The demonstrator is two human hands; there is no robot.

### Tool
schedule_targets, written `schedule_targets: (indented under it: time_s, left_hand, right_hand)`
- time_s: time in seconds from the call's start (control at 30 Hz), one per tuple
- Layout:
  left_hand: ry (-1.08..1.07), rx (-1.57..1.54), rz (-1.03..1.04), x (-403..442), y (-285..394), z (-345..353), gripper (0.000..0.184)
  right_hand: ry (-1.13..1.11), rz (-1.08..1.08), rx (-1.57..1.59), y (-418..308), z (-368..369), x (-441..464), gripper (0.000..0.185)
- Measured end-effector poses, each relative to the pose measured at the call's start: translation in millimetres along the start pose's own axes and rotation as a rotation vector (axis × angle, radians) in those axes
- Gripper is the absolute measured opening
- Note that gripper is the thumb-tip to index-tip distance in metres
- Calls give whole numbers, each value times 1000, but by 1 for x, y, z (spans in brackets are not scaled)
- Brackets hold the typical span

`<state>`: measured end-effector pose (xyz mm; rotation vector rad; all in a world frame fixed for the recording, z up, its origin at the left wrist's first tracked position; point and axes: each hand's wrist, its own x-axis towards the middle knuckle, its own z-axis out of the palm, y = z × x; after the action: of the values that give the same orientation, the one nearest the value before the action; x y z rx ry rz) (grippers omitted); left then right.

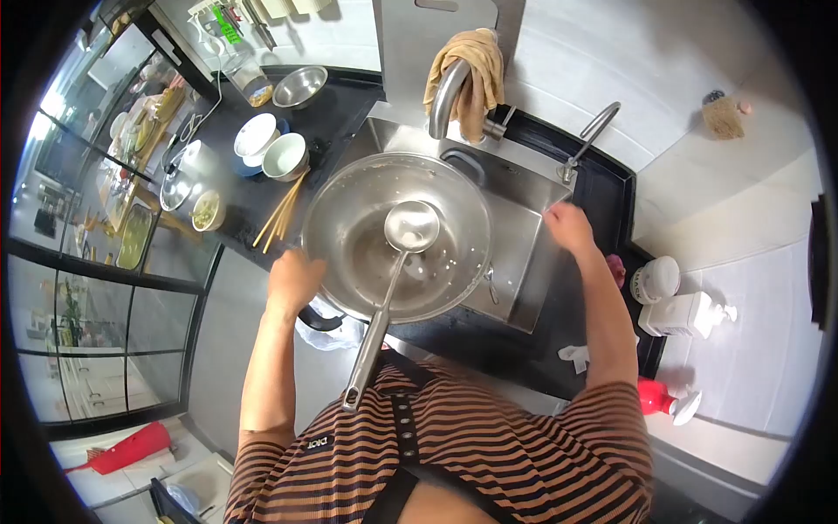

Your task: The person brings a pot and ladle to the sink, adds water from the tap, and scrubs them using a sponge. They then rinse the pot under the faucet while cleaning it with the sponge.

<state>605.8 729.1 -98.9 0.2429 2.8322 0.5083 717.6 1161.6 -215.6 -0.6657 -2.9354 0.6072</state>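
A large metal wok (332,253) sits across the left part of the steel sink (532,253), with a little liquid in its bottom. A ladle (375,332) rests in it, bowl inside and long handle over the near rim. Just outside the wok's left rim is my left hand (295,278), fingers curled and slightly blurred, above the black wok handle (319,320). I see nothing in it. My right hand (569,227) is closed over the sink's right edge, apart from the wok, and nothing shows in it. A small spoon (493,286) lies in the sink.
Behind the wok rises a faucet (447,96) draped with a tan cloth (471,65). Chopsticks (281,212), bowls (286,157) and a metal basin (300,86) stand on the left counter (236,175). A white pump bottle (685,316) is at right.
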Motion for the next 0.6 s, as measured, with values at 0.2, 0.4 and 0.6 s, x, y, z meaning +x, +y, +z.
schedule_targets:
  time_s: [0.2, 0.4, 0.6]
  left_hand:
    - [98, 45, -5, -3, 9, -1, 23]
    - [121, 0, -20, -7, 8, -1, 22]
    - [86, -30, -47, -3, 12, -3, 22]
  right_hand:
    - [145, 80, 101, -44, 21, 130, 28]
    - [204, 260, 62, -65, 43, 203, 31]
    - [158, 386, 17, -76, 45, 219, 30]
